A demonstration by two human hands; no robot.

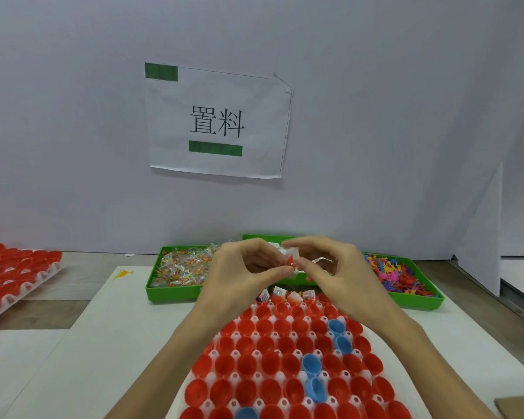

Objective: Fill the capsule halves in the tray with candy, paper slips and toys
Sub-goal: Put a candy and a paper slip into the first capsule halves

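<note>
Capsule halves, mostly red with a few blue, sit open side up in a white tray on the table straight in front of the person; four at the far row hold paper slips. At far left a second tray of red halves rests near the table edge, and a small yellow toy lies alone on the white mat. Next comes a green bin of wrapped candy. Above the tray's far end, the left hand has thumb and forefinger pinched on a small folded paper, the other fingers curled. The right hand meets it, fingertips closed on the same paper, both hands touching it. Behind them is a middle green bin, its contents mostly hidden. At right, a green bin of coloured plastic toys. A printed sign is taped to the wall above
</note>
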